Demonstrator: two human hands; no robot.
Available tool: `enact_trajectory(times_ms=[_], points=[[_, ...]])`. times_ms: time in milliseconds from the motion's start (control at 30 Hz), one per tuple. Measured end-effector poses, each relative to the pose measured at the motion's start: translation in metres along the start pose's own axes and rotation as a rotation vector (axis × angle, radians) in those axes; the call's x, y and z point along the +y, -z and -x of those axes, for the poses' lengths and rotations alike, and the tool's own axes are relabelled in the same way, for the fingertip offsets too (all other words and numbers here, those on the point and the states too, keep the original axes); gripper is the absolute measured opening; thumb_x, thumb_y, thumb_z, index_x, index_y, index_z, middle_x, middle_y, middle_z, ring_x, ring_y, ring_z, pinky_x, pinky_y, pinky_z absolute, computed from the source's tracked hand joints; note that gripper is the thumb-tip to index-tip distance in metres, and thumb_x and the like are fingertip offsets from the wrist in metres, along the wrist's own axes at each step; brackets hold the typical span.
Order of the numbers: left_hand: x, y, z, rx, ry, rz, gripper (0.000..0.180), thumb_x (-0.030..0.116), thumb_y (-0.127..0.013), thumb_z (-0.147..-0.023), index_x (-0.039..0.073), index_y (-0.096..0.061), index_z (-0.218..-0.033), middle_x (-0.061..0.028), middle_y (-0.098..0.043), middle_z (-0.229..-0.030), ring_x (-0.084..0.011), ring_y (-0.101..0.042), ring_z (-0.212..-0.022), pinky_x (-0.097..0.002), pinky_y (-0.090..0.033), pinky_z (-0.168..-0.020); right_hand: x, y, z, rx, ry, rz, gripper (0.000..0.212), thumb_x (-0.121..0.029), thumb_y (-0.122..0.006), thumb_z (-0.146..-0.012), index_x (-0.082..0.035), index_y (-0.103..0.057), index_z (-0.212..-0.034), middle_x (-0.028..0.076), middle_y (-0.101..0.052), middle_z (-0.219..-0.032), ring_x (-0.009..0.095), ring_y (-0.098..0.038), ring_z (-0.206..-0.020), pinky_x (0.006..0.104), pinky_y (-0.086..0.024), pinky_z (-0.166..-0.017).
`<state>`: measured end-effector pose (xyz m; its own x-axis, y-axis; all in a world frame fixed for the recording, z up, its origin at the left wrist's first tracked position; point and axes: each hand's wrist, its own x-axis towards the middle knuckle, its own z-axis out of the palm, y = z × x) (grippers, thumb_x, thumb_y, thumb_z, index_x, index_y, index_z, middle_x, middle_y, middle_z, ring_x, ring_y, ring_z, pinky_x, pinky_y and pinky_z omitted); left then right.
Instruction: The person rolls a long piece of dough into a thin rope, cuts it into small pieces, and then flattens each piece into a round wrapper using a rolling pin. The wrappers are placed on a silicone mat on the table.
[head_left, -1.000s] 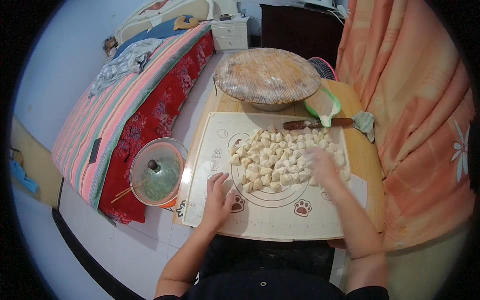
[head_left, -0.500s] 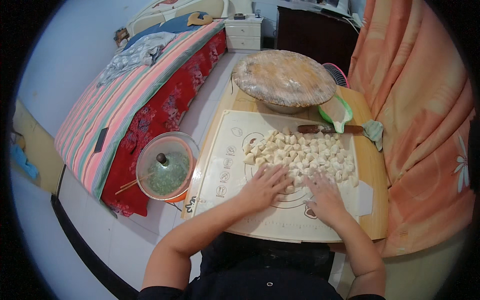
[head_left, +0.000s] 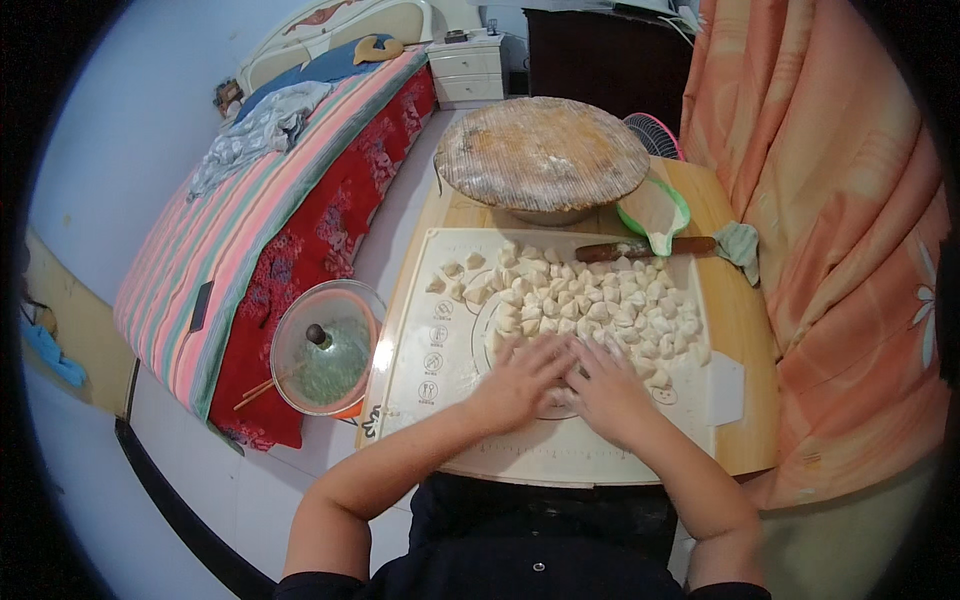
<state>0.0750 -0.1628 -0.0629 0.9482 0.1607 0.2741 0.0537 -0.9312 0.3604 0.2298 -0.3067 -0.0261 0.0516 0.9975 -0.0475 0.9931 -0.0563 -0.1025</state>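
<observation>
Many small floury dough pieces are spread over a pale printed kneading mat. At the near edge of the pile, my left hand rests palm down with its fingers stretched out. Beside it, my right hand is also palm down with fingers extended, and the two hands meet at the fingertips and thumbs. Both touch the nearest dough pieces; what lies under the palms is hidden. Past the pile lies a dark wooden rolling pin.
Behind the mat stands a large basin covered by a round woven lid. Near it are a green scoop with flour, a cloth and a white scraper. Left of the table is a glass-lidded bowl; a bed lies beyond.
My hands have come together, the right moving left toward the other. Several dough pieces have spread to the far left of the mat. The view has shifted slightly.
</observation>
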Motion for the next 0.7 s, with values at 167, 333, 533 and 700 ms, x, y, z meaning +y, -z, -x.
enact_trajectory(times_ms=[167,333,533,700], points=[[-0.004,-0.009,-0.040,-0.002,0.005,-0.093,0.065,0.032,-0.064,-0.090,0.017,-0.040,-0.147,-0.0122,-0.036,-0.152,-0.0351,-0.030,-0.144,-0.0592,-0.019,-0.117,0.025,0.006,0.045,0.107,-0.349,-0.037,0.055,-0.025,-0.061,-0.090,-0.007,-0.048,-0.140,0.017,-0.035,-0.155,0.035,-0.030,-0.144,0.0516,-0.021,-0.118],[0.000,0.014,-0.008,0.096,0.100,-0.303,0.055,0.028,-0.067,-0.087,0.015,-0.050,-0.138,-0.0097,-0.044,-0.145,-0.0326,-0.036,-0.138,-0.0596,-0.022,-0.114,0.018,-0.019,0.090,0.233,-0.571,-0.135,0.058,-0.014,-0.066,-0.085,-0.004,-0.047,-0.138,0.018,-0.043,-0.147,0.035,-0.038,-0.137,0.0479,-0.030,-0.114],[0.021,0.009,0.024,0.038,0.080,-0.060,0.049,0.015,-0.070,-0.081,0.015,-0.057,-0.128,-0.0074,-0.051,-0.139,-0.0314,-0.047,-0.129,-0.0524,-0.034,-0.108,0.001,-0.020,0.073,0.342,-0.349,-0.400,0.053,-0.004,-0.065,-0.079,-0.002,-0.053,-0.131,0.018,-0.056,-0.124,0.037,-0.049,-0.120,0.0439,-0.040,-0.103],[0.030,0.007,0.012,0.134,0.089,0.010,0.044,0.008,-0.068,-0.081,0.013,-0.059,-0.124,-0.0095,-0.058,-0.125,-0.0326,-0.054,-0.115,-0.0434,-0.044,-0.098,0.004,-0.013,0.083,0.349,-0.366,-0.518,0.041,0.001,-0.064,-0.076,-0.004,-0.063,-0.117,0.015,-0.061,-0.117,0.036,-0.055,-0.114,0.0423,-0.044,-0.099]])
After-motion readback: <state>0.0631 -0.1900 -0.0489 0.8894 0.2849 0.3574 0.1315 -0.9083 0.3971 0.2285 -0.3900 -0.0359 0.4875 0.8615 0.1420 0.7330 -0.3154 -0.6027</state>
